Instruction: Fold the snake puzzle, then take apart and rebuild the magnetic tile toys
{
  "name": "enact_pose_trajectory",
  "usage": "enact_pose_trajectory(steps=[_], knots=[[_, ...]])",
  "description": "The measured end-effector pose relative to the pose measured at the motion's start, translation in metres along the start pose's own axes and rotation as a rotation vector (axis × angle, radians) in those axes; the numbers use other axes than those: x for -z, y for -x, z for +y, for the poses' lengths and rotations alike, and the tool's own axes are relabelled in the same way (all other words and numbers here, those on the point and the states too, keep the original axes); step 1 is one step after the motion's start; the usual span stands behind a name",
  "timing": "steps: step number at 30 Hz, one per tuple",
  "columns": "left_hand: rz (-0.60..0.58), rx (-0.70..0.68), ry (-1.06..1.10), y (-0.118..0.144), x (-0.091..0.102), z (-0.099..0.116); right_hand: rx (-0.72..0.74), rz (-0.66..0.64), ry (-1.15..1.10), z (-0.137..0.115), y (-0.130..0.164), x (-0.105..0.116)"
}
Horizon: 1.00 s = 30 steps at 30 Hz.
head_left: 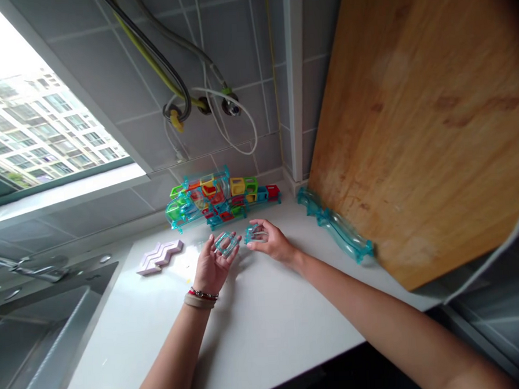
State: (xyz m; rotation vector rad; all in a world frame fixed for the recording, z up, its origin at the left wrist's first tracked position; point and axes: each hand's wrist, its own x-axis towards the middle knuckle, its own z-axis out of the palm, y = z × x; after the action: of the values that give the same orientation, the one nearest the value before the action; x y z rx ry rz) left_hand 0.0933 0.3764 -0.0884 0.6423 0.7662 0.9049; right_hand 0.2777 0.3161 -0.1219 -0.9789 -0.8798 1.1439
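Note:
On a white countertop (pixel 266 322), my left hand (pixel 211 264) lies palm up and holds a clear teal square tile (pixel 226 242) in its fingertips. Just to its right, my right hand (pixel 270 240) grips a second clear teal piece (pixel 253 233) against the counter. Behind both hands, against the tiled wall, stands a colourful structure of translucent tiles (pixel 218 196) in teal, green, yellow and red.
A wavy teal tube track (pixel 336 228) lies along the base of a large wooden board (pixel 425 122) leaning at the right. Pale zigzag tiles (pixel 159 256) lie to the left. A sink (pixel 36 340) with faucet sits far left. Hoses and cables hang on the wall.

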Motion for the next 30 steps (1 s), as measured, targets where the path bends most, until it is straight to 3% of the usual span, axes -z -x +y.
enact_pose_trajectory(steps=[6, 10, 16, 20, 24, 27, 30], knots=[[0.006, 0.056, 0.065, 0.01, -0.01, -0.001, -0.038, 0.09, -0.08, -0.007, 0.001, 0.003], [-0.02, 0.166, 0.055, 0.017, -0.015, -0.006, 0.0, -0.022, -0.155, -0.021, 0.003, 0.005], [-0.218, 0.349, 0.036, 0.026, -0.024, -0.013, 0.056, -0.185, -0.063, -0.026, 0.011, -0.002], [-0.245, 0.313, -0.033, 0.026, -0.024, -0.013, 0.014, -0.304, 0.126, -0.017, 0.011, 0.0], [-0.256, 0.251, -0.093, 0.027, -0.026, -0.013, 0.015, -0.303, 0.213, -0.013, 0.009, 0.006], [-0.242, 0.205, -0.118, 0.028, -0.027, -0.015, 0.131, -0.33, 0.373, -0.015, 0.009, 0.008], [-0.142, 0.124, -0.171, 0.027, -0.026, -0.019, 0.319, -0.345, 0.677, -0.017, 0.011, 0.008]])
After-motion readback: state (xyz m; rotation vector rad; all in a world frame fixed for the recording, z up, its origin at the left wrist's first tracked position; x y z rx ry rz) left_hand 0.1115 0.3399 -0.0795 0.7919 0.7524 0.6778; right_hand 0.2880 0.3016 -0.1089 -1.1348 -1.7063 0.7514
